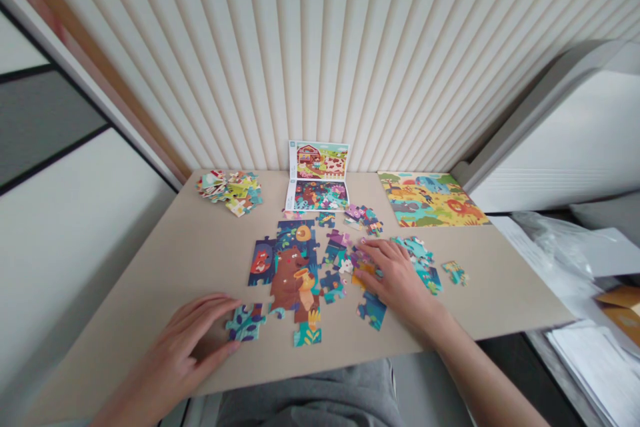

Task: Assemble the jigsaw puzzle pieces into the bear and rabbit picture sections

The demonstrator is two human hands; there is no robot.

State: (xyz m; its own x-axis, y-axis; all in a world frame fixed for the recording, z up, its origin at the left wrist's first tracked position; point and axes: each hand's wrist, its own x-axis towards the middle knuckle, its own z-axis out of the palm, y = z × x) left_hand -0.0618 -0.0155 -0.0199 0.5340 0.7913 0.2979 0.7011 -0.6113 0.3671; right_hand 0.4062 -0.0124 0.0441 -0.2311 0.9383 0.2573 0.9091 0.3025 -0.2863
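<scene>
A partly joined puzzle (290,273) with a brown bear lies flat on the table's middle. My left hand (187,340) rests at its lower left, thumb and fingers apart, with the fingertips at the edge of a teal piece (245,323) with dark leaves. My right hand (395,277) is over the loose pieces right of the bear, its fingers spread and touching purple and orange pieces. Loose blue pieces (333,285) lie between the bear and my right hand. Another dark blue piece (373,310) sits just below that hand.
A picture card (320,195) leans against the pleated wall at the back. A pile of pieces (233,190) lies back left, and a finished animal puzzle (433,200) back right. More teal pieces (417,250) and a single piece (455,273) are on the right. Papers (590,367) lie beyond the table.
</scene>
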